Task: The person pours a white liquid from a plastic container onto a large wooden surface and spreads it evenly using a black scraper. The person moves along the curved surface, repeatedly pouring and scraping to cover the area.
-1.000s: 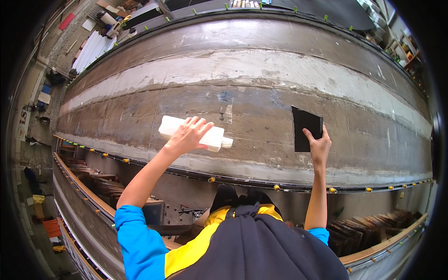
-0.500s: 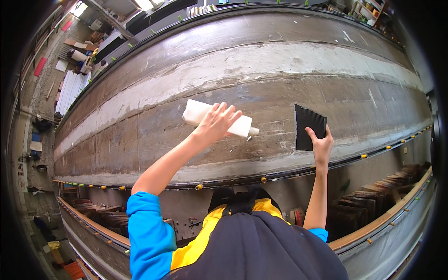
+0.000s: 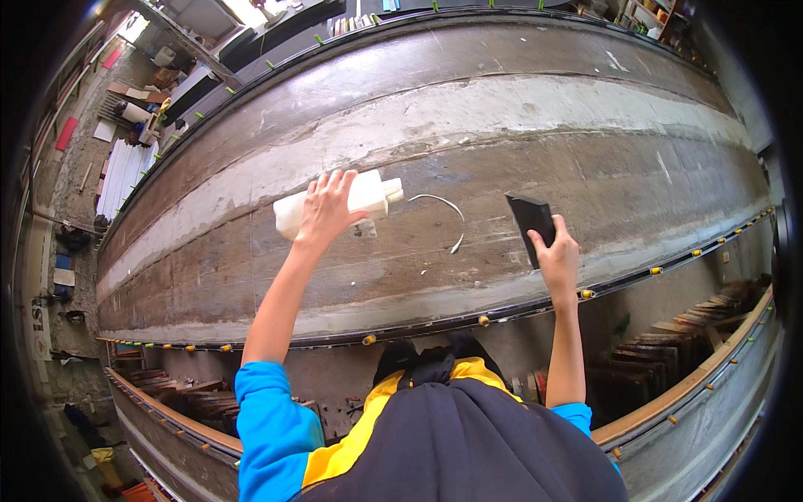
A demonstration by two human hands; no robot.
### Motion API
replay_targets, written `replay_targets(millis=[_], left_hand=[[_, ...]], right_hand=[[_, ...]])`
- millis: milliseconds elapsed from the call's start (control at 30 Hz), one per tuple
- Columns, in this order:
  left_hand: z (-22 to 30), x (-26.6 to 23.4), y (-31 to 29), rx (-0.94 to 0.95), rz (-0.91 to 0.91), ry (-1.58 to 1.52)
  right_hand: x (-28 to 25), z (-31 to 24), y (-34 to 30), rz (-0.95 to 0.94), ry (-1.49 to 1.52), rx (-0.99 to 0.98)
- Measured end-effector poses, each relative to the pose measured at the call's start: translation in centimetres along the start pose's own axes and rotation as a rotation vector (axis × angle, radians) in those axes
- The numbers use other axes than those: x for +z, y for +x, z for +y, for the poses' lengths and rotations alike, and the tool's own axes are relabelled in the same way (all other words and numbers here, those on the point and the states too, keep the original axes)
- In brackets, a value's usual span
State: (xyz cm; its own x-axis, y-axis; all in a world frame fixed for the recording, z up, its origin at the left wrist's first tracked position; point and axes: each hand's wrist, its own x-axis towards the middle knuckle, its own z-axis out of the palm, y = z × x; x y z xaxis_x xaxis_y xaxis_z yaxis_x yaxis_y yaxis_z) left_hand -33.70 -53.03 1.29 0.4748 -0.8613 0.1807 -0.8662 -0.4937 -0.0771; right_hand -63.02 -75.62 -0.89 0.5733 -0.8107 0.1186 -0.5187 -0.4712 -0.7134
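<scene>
My left hand is wrapped round a white plastic bottle, tipped on its side over a long brown-grey slab surface. The bottle's nozzle points right. From near its tip a thin curved line of white paste or liquid runs on the slab, with a few white drops nearby. In my right hand is a thin black rectangular plate, gripped between thumb and fingers and tilted above the slab. Whether the plate touches the slab, I cannot tell.
A wide whitish band runs along the slab. Yellow and orange plugs line its near edge. Behind my body stands another long wood-edged frame, with stacked slats below. White corrugated sheets lie at the far left.
The bottle in my left hand has moved left and turned more level, and a curved white line now lies on the slab. My right hand has shifted left, tilting the black plate more edge-on.
</scene>
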Motion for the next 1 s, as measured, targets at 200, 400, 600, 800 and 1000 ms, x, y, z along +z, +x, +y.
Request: replay_targets(millis=[200,400,600,800,1000], left_hand=[[-3.9,-1.6,-5.9,-0.055,-0.008,-0.221],[-5.8,-1.2,-8.6,-0.149,0.079,-0.508],[-9.0,0.9,-10.5,-0.212,0.199,-0.715],[-9.8,0.8,-10.4,-0.258,0.286,-0.965],[-11.3,0.8,-11.3,-0.364,0.407,-1.125]], right_hand=[[5.3,-5.2,-1.3,-0.123,-0.197,-0.079],[12.9,-4.9,-0.4,0.131,-0.627,-0.326],[16.5,-10.6,-11.1,-0.019,-0.569,-0.483],[14.0,-10.7,-7.3,0.087,-0.693,-0.200],[20.2,-12.9,-10.8,0.125,-0.903,-0.225]])
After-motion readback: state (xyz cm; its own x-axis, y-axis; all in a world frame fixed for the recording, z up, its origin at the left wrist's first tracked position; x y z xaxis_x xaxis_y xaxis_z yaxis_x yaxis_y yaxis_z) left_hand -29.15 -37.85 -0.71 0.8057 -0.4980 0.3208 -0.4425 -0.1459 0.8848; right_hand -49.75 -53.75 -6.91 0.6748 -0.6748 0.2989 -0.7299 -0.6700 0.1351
